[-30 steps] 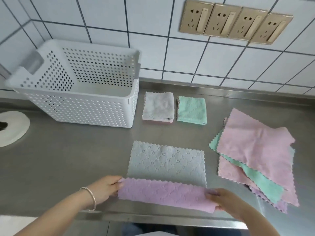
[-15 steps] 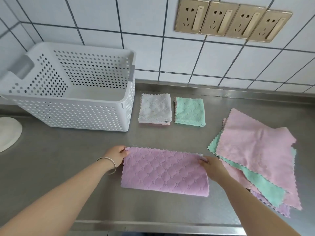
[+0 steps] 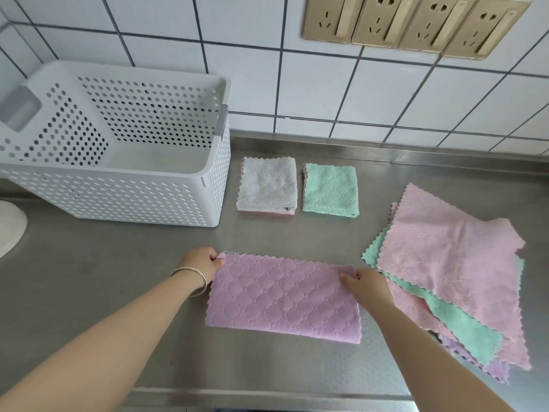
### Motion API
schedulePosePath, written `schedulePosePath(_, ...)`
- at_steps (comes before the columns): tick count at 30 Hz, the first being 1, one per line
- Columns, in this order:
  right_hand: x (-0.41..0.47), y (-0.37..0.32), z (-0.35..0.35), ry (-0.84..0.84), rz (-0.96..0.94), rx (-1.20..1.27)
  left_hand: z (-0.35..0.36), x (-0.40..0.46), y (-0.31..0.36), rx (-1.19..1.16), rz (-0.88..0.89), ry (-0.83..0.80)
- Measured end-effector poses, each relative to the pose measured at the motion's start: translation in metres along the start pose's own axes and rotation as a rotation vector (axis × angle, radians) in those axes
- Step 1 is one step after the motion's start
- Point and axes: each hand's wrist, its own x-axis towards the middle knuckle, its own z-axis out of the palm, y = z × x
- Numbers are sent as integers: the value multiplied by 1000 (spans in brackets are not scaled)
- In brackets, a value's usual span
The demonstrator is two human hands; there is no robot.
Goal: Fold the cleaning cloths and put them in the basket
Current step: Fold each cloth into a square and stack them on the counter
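Observation:
A purple quilted cloth point(image 3: 282, 298) lies folded in half on the steel counter in front of me. My left hand point(image 3: 200, 264) pinches its far left corner and my right hand point(image 3: 364, 285) pinches its far right corner. Behind it lie two folded cloths side by side, a grey one point(image 3: 267, 185) and a green one point(image 3: 330, 190). To the right is a loose pile of unfolded cloths point(image 3: 451, 263), pink on top with green and purple beneath. The white perforated basket point(image 3: 124, 191) stands at the back left, with nothing in the part I can see.
The steel counter point(image 3: 104, 263) ends at a front edge just below my arms. A white round object point(image 3: 9, 230) sits at the far left edge. The tiled wall behind carries a row of gold wall sockets point(image 3: 413, 22).
The near purple edge of the cloth was carried away from me over the grey side and laid down, so the cloth is folded in half. Both hands moved to its far corners.

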Motion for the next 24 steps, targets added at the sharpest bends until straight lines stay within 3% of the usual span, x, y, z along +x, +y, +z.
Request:
schedulePosePath(6, 3, -3, 2, -33, 105, -61, 4, 1, 4, 153, 31, 56)
schedulePosePath(9, -3, -2, 3, 11, 161, 22, 3, 0, 4, 185, -47, 74)
schedulePosePath(11, -12, -1, 4, 73, 198, 109, 4, -6, 5, 156, -54, 197)
schedulePosePath(13, -25, 2, 7, 99, 207, 186, 10, -15, 10, 111, 106, 398)
schedulePosePath(15, -39, 6, 13, 95, 210, 226, 25, -28, 20, 202, 360, 479)
schedulePosePath(17, -54, 11, 21, 82, 228, 229, 43, -42, 33, 307, 598, 377)
schedulePosePath(19, -68, 15, 30, 51, 266, 191, 65, -52, 43, 503, 792, 155)
schedulePosePath(22, -83, 17, 41, 19, 318, 64, 86, -57, 50, 742, 893, -4)
schedulePosePath(24, -87, 17, 44, 22, 323, -18, 95, -57, 46, 711, 889, -61)
